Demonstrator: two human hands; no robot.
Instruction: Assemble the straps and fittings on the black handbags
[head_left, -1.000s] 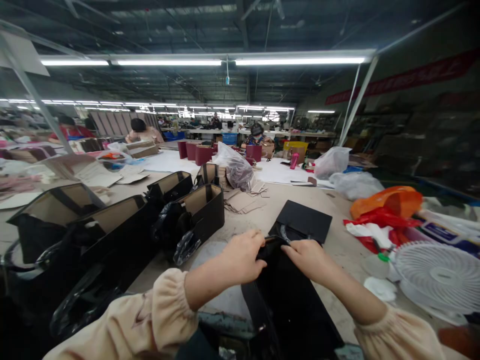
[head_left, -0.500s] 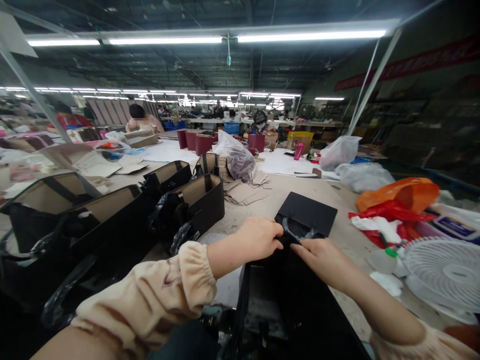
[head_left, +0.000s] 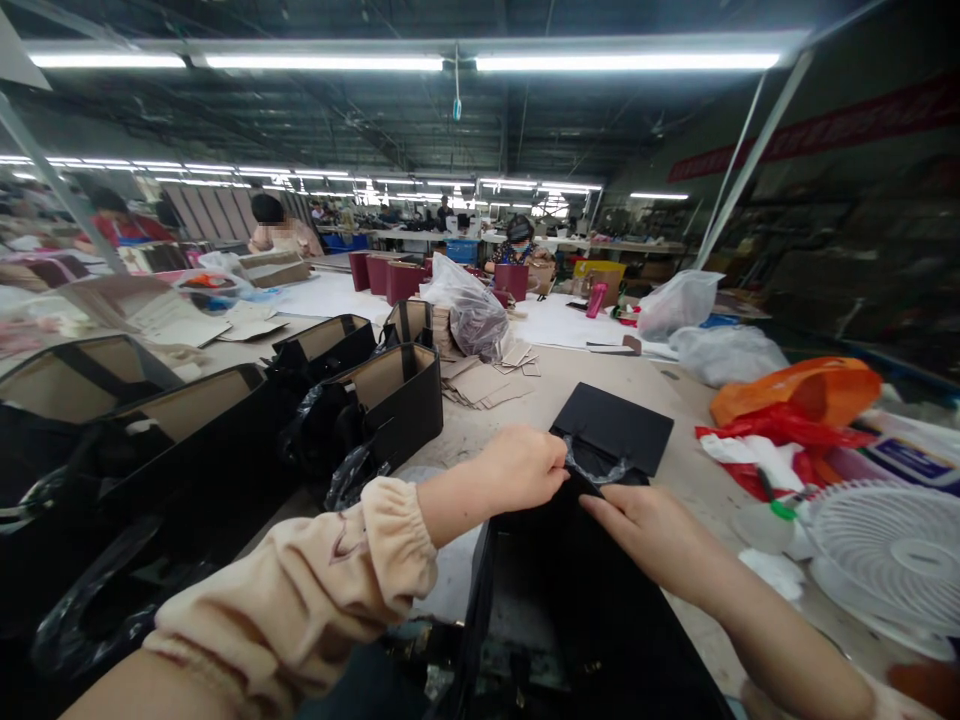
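"Where's the work?"
"At the near side of the wide beige worktable (head_left: 686,485): a large black, leather-look bag body (head_left: 630,610), right before me. Beyond it lies a flat black rectangular panel (head_left: 622,422)."
"Your grip?"
"My left hand (head_left: 521,468) pinches the bag's edge narrowly. My right hand (head_left: 645,525) touches just beside; how closed, I can't tell. A clear-plastic-wrapped looped handle (head_left: 621,471) sits just past my fingertips."
"The step?"
"Working that edge, I'd judge; next calls for steady, even tension."

Beyond the black bag (head_left: 622,620), bare surface (head_left: 637,378) offers a passage; to its left, open black cases (head_left: 405,405) block the way, to its right, the white fan (head_left: 892,550).
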